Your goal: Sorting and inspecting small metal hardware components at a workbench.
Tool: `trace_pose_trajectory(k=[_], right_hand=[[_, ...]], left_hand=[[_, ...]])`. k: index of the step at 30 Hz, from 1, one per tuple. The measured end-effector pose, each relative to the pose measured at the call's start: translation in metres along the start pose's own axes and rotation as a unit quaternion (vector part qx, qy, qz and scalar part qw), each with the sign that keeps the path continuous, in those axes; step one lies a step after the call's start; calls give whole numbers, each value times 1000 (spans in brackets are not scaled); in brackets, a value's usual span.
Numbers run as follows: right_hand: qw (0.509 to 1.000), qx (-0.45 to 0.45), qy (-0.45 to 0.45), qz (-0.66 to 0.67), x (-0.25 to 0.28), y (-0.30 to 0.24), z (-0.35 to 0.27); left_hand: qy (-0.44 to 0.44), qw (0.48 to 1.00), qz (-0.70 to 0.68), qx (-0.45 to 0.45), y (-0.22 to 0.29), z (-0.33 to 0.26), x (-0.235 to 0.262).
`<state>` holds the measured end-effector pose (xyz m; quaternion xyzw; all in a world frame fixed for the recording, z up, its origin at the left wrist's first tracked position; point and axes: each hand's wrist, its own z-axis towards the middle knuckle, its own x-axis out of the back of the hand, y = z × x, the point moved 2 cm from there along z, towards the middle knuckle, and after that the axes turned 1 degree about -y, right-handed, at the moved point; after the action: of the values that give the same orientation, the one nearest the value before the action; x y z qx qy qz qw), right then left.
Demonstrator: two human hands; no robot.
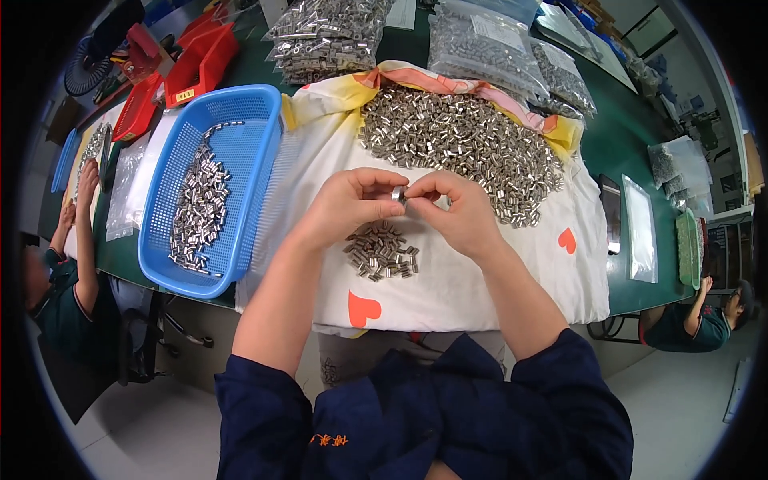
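Note:
My left hand (pixel 352 204) pinches a small shiny metal part (pixel 398 194), ring-like in outline, between thumb and fingers. From the other side, my right hand (pixel 456 210) meets it with thumb and forefinger pressed together at its edge; whether a second small piece is in that pinch is hidden. Just below both hands lies a small pile of short metal sleeves (pixel 382 254) on a white cloth (pixel 448 296) with red hearts. Beyond them spreads a large heap of similar metal sleeves (pixel 464 144), bordered by the cloth's yellow and pink edge.
At left stands a blue plastic basket (pixel 268 160) holding metal pieces. Bags of metal parts (pixel 324 40) and clear bags (pixel 484 48) are stacked at the back. Red bins (pixel 204 64) stand far left. A phone-like dark device (pixel 610 214) lies right. Co-workers sit at both sides.

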<state>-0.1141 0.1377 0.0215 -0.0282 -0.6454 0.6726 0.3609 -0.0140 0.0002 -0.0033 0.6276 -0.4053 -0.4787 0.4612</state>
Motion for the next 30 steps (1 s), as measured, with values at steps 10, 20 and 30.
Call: trace_pose_trajectory(k=[10,20,30], right_hand=[[967,133,83,-203,-14,-8,-5],[991,39,1,-127,5,-13,-1],[930,48,-46,-361,34,21,0]], left_hand=[[37,997,65,4,-1,-2,-1],[-12,997,65,39,5,-8,2],[-48,978,202,28,4,-6,-5]])
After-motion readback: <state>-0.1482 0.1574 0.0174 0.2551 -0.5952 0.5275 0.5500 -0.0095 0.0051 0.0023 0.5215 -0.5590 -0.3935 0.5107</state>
